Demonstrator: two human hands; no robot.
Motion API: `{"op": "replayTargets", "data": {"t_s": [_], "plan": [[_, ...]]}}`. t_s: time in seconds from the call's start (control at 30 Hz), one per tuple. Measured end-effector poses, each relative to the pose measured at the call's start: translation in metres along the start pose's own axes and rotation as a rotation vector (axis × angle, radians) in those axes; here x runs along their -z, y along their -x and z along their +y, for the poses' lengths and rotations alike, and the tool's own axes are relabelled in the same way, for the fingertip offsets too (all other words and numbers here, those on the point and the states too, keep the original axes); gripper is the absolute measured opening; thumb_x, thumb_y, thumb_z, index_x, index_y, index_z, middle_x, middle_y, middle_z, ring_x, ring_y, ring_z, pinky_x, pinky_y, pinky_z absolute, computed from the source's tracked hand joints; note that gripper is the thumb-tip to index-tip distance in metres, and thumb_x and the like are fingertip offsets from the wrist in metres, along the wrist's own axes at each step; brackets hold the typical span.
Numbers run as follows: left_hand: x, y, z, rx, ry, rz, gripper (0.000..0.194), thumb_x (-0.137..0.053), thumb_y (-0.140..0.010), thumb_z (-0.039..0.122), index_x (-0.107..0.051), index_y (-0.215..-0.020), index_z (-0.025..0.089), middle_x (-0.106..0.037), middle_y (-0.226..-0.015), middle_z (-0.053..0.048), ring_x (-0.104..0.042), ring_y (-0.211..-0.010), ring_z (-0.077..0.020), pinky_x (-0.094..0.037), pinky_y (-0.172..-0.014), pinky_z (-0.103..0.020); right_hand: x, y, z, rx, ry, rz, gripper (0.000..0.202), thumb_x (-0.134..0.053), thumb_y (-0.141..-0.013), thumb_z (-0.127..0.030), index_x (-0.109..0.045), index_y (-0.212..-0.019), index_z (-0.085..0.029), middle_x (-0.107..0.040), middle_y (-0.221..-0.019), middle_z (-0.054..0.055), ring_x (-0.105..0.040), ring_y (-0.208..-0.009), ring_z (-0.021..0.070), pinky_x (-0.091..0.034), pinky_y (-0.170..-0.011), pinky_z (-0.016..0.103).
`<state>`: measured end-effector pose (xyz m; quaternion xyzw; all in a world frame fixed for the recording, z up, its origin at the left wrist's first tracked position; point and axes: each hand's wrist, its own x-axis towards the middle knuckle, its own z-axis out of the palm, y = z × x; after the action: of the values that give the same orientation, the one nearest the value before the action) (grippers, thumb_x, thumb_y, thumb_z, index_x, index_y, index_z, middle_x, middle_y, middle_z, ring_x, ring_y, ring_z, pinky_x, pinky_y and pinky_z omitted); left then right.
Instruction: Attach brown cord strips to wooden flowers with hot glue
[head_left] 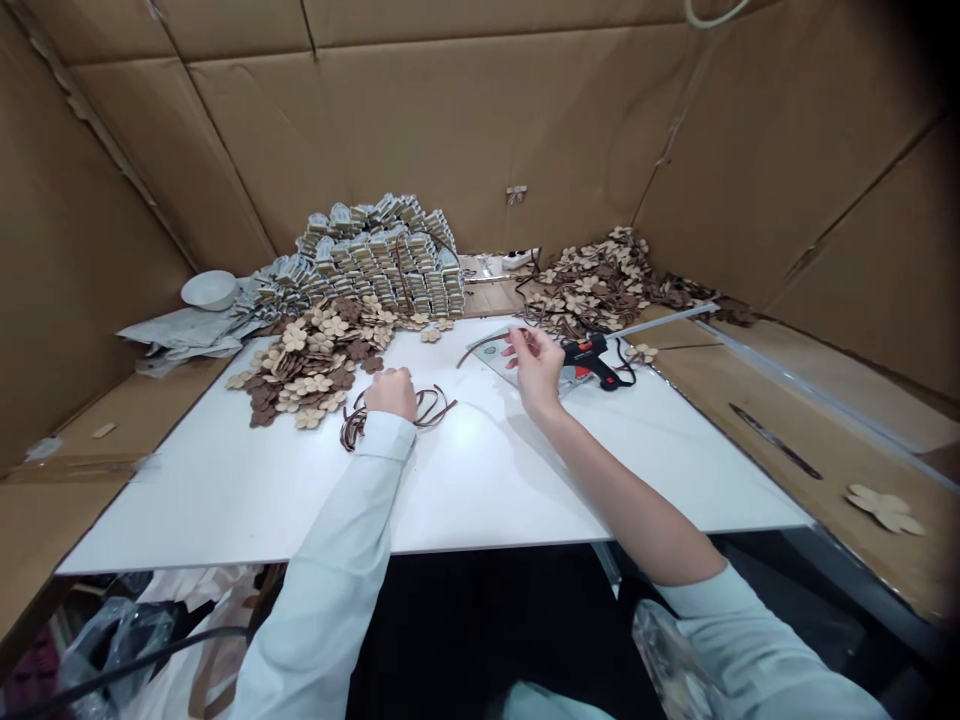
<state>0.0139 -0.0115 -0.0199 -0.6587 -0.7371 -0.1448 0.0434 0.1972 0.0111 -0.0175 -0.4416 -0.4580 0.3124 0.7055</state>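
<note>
My left hand [391,392] is a fist resting on a bundle of thin brown cords [435,412], whose ends stick out on both sides of it. My right hand [536,368] pinches one brown cord [472,352] between thumb and fingers, its free end curving down to the left. Below and behind that hand lies a pale green printed sheet [491,349]. A black glue gun [598,362] with an orange trigger and a long glue stick lies just right of it. Beside my left hand is a heap of beige and brown flower cutouts [300,370].
Stacked small pieces with pale fronts [375,260] stand at the back. A second flower heap [600,280] is at back right. A white bowl [209,290] sits at left. Cardboard walls [465,130] surround the white board [255,500]. A thin dark tool [775,440] lies right.
</note>
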Motion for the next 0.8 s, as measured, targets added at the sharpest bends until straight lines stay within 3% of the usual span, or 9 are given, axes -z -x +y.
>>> {"op": "replayTargets", "data": {"t_s": [0.1,0.2,0.33,0.43,0.5,0.6,0.7,0.8], "plan": [[0.006,0.000,-0.008,0.120,-0.093,0.057,0.024,-0.044,-0.076,0.024,-0.060,-0.093,0.018,-0.056,-0.100,-0.012,-0.047,-0.100,-0.0293,-0.039,-0.078,-0.042,0.000,0.006,-0.007,0.025,-0.005,0.001,0.030,-0.052,-0.070,-0.043,-0.053,-0.078,-0.015,-0.055,-0.069,0.000,-0.054,-0.055,0.0096,-0.040,-0.040,0.019],[0.009,-0.005,-0.012,0.140,-0.072,0.106,0.029,-0.044,-0.076,0.029,-0.056,-0.102,0.020,-0.051,-0.108,-0.011,-0.043,-0.104,-0.0285,-0.038,-0.082,-0.043,-0.003,0.015,-0.011,0.007,-0.024,-0.142,0.029,-0.051,-0.072,-0.044,-0.052,-0.078,-0.015,-0.057,-0.075,0.002,-0.055,-0.054,0.0091,-0.041,-0.040,0.018],[0.004,-0.039,-0.007,0.082,-0.058,-0.044,0.034,-0.047,-0.073,0.032,-0.056,-0.103,0.019,-0.053,-0.109,-0.011,-0.046,-0.103,-0.0282,-0.040,-0.082,-0.040,-0.006,0.025,-0.014,-0.029,0.009,-0.281,0.029,-0.050,-0.073,-0.043,-0.052,-0.079,-0.015,-0.058,-0.069,0.001,-0.052,-0.045,0.0068,-0.037,-0.037,0.017],[-0.010,-0.083,0.005,-0.125,-0.034,-0.158,0.043,-0.045,-0.074,0.034,-0.049,-0.113,0.016,-0.052,-0.114,-0.012,-0.047,-0.107,-0.0240,-0.037,-0.090,-0.034,-0.007,0.032,-0.015,-0.026,0.073,-0.306,0.026,-0.050,-0.074,-0.041,-0.054,-0.079,-0.015,-0.056,-0.065,0.000,-0.048,-0.042,0.0062,-0.035,-0.038,0.018],[-0.022,-0.109,0.015,-0.275,-0.030,-0.248,0.052,-0.043,-0.076,0.035,-0.038,-0.123,0.014,-0.042,-0.127,-0.012,-0.039,-0.116,-0.0223,-0.030,-0.097,-0.032,-0.007,0.036,-0.016,-0.020,0.132,-0.337,0.024,-0.050,-0.075,-0.038,-0.055,-0.078,-0.015,-0.055,-0.063,-0.001,-0.048,-0.043,0.0067,-0.037,-0.041,0.019],[-0.042,-0.133,0.030,-0.298,-0.035,-0.293,0.059,-0.038,-0.079,0.039,-0.027,-0.130,0.012,-0.025,-0.139,-0.011,-0.023,-0.127,-0.0239,-0.022,-0.102,-0.036,-0.008,0.042,-0.014,0.056,0.217,-0.362,0.020,-0.048,-0.076,-0.033,-0.057,-0.077,-0.015,-0.055,-0.060,-0.001,-0.047,-0.045,0.0072,-0.039,-0.046,0.020],[-0.061,-0.141,0.040,-0.289,-0.035,-0.306,0.062,-0.031,-0.081,0.044,-0.020,-0.132,0.012,-0.014,-0.143,-0.010,-0.012,-0.130,-0.0267,-0.017,-0.103,-0.043,-0.010,0.045,-0.012,0.168,0.267,-0.341,0.014,-0.047,-0.076,-0.025,-0.057,-0.078,-0.016,-0.056,-0.062,-0.001,-0.047,-0.048,0.0074,-0.039,-0.048,0.020],[-0.073,-0.141,0.045,-0.300,-0.024,-0.300,0.058,-0.022,-0.083,0.043,-0.019,-0.132,0.013,-0.014,-0.143,-0.011,-0.010,-0.130,-0.0258,-0.013,-0.103,-0.044,-0.010,0.047,-0.011,0.241,0.292,-0.314,0.012,-0.046,-0.075,-0.019,-0.057,-0.078,-0.015,-0.056,-0.061,-0.001,-0.046,-0.049,0.0072,-0.039,-0.049,0.019]]}}
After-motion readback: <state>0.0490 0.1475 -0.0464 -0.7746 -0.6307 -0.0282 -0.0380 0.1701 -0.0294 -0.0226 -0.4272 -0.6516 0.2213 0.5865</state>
